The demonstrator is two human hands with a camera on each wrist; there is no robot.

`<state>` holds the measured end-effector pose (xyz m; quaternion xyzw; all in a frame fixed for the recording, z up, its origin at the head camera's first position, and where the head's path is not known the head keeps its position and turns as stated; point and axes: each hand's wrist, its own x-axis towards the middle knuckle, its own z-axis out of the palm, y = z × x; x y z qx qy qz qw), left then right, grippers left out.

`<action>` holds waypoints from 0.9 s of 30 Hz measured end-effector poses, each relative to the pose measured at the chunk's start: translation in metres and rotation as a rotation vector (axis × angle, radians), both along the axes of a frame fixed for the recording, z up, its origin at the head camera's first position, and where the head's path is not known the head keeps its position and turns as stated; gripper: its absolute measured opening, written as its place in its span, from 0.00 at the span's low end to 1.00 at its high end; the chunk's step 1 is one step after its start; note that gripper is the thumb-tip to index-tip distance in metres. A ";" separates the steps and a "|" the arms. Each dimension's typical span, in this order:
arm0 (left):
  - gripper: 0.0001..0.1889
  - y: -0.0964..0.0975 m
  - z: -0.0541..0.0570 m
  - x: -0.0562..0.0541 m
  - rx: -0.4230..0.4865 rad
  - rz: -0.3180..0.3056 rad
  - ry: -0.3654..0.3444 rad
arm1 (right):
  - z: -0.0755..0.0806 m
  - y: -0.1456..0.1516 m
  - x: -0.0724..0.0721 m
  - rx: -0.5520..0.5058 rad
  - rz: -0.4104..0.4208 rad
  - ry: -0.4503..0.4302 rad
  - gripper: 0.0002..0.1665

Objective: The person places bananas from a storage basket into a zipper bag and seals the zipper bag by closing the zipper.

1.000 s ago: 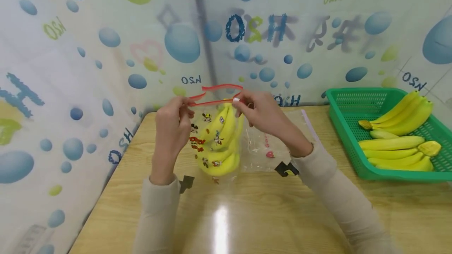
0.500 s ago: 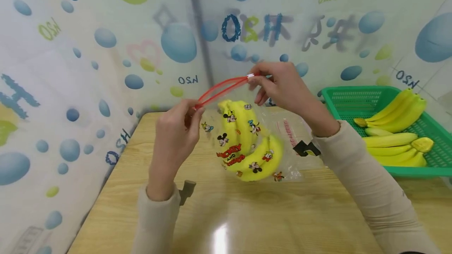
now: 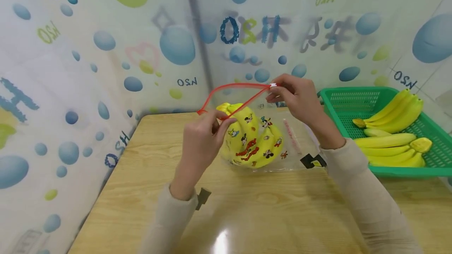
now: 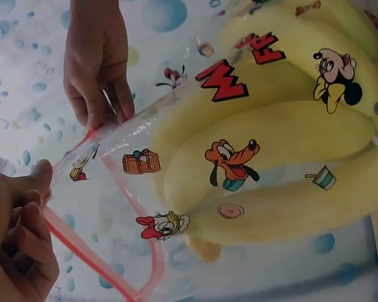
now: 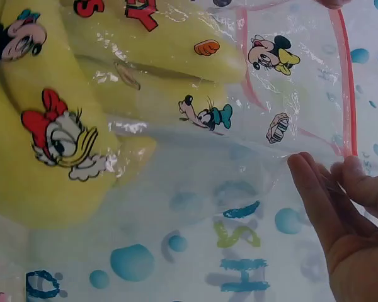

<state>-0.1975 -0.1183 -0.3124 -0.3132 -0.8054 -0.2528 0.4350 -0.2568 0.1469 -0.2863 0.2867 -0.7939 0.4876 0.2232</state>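
A clear zip bag (image 3: pixel 243 152) printed with cartoon figures hangs over the table with yellow bananas (image 3: pixel 270 134) inside. Its red-edged mouth gapes in a loop. My left hand (image 3: pixel 205 140) pinches the near red edge between thumb and fingers, and the loop's left end sticks out past it. At the right end of the mouth my right hand (image 3: pixel 298 97) pinches the corner by the white slider (image 3: pixel 273 85). In the left wrist view the red zip strip (image 4: pixel 82 248) runs from the left fingers. The right wrist view has the right thumb and fingertips on the bag's corner.
Another clear bag (image 3: pixel 292 136) with pink print lies flat on the wooden table (image 3: pixel 141 191), behind the bananas. At the right stands a green basket (image 3: pixel 399 171) holding several bananas (image 3: pixel 395 154). A patterned wall covering (image 3: pixel 159 66) closes off the back and left.
The bag first swung right and its right end rose, then came down again further right. The left hand has shifted right along the edge, and the mouth now gapes wider than half a second ago.
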 end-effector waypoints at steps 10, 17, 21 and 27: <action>0.12 0.030 -0.013 0.004 -0.052 -0.038 -0.009 | -0.030 0.021 0.003 -0.175 -0.006 -0.058 0.09; 0.14 0.036 -0.015 0.005 -0.054 -0.063 -0.045 | -0.046 0.027 0.008 -0.246 -0.008 -0.011 0.11; 0.20 0.033 -0.011 0.003 -0.040 -0.063 -0.058 | -0.050 0.026 0.007 -0.293 0.014 0.042 0.11; 0.14 0.032 0.021 -0.006 -0.069 -0.107 -0.007 | -0.050 0.027 0.005 -0.296 0.030 0.084 0.11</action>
